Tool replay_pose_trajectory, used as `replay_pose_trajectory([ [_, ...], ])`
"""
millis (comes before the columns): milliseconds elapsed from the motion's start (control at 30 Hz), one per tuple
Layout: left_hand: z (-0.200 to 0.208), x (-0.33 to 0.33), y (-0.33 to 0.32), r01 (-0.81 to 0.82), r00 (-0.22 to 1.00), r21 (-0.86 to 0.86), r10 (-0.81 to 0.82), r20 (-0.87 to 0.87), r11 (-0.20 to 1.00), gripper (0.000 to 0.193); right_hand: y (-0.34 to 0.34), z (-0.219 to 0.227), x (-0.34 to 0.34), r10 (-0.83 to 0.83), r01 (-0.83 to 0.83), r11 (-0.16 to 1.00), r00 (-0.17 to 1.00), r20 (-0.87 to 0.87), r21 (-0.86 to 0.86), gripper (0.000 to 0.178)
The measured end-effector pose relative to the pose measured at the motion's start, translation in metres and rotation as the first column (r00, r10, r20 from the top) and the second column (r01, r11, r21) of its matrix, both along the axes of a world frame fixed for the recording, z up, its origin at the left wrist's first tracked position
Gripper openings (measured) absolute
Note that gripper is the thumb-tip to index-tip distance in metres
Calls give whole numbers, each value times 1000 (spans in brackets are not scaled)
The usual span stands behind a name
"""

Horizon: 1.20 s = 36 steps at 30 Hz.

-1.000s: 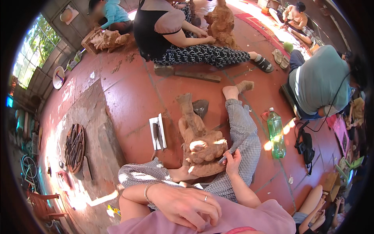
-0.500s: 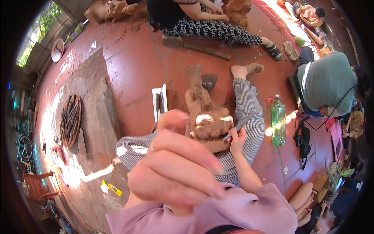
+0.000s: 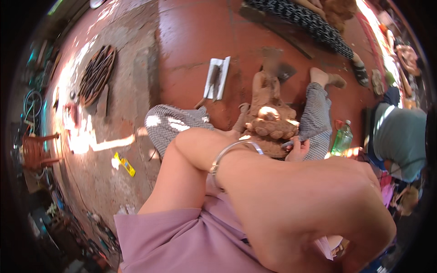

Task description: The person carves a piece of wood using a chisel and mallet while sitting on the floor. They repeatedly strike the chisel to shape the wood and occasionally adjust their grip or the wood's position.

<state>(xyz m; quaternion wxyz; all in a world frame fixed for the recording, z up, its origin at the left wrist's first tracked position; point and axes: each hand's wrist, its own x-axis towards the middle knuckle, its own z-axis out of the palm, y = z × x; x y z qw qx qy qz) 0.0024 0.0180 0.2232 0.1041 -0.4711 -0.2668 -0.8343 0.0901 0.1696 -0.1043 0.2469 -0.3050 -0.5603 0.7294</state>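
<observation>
The left hand (image 3: pixel 314 200), earlier on the near side of the carving (image 3: pixel 272 120), has swung rightward past it — now covering the lower part of the green bottle (image 3: pixel 343 139). Beyond the carving, more of the seated person (image 3: pixel 300 16) has slipped out of view.

The left hand (image 3: pixel 314 195) hides the right forearm; carving's (image 3: pixel 271 119) top blurred.

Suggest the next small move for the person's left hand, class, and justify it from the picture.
Probably lower the left hand to steady the brown carving: that hand is raised close to the camera, away from the carving, while the right hand holds a grey tool beside it.
</observation>
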Motion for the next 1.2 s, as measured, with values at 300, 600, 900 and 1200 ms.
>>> replay_pose_trajectory([
  [300,-15,-21,-34,168,969,-362,-220,-108,917,6,2,15,4,37,-32,999,985,169,-33,9],
  [600,2,-33,-59,229,856,-579,-445,-262,782,3,-6,18,-1,55,-54,994,998,11,-94,9],
  [900,-99,-44,-66,422,802,-892,-393,450,-161,29,-8,23,1,26,-24,990,1000,15,-140,9],
  [1200,-278,17,-81,-116,992,-989,44,-121,-91,129,-6,10,1,35,-40,994,998,-58,-101,9],
])
